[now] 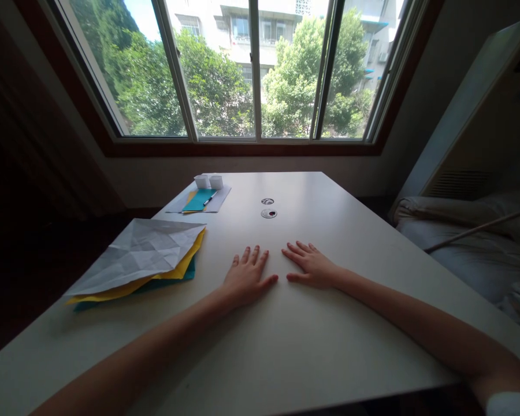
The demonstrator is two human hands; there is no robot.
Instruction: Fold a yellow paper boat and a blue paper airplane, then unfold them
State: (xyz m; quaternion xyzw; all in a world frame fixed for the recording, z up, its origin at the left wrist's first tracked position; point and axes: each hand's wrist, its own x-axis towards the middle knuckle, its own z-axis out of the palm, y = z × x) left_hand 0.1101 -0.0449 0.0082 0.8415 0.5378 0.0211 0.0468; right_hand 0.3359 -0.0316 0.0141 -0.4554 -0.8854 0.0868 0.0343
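My left hand (pixel 248 276) lies palm down on the white table (pixel 268 358), its fingers spread and nothing in it. Just to the right, my right hand (pixel 310 266) also rests flat on the tabletop with fingers apart. A narrow gap separates the two hands. Left of my left hand is a loose stack of creased paper sheets: a white sheet (pixel 143 254) on top, a yellow sheet (pixel 193 254) below it, and a teal sheet (pixel 189 273) at the bottom. Beyond my hands, two small round discs, a nearer one (pixel 269 214) and a farther one (pixel 267 201), sit on the table.
At the far left of the table, two small white folded paper boxes (pixel 215 182) stand by a teal paper (pixel 197 200) with a pen (pixel 210 198) on it, over yellow and white sheets. A window (pixel 255 75) is ahead. Covered furniture (pixel 459 231) with a stick stands at right.
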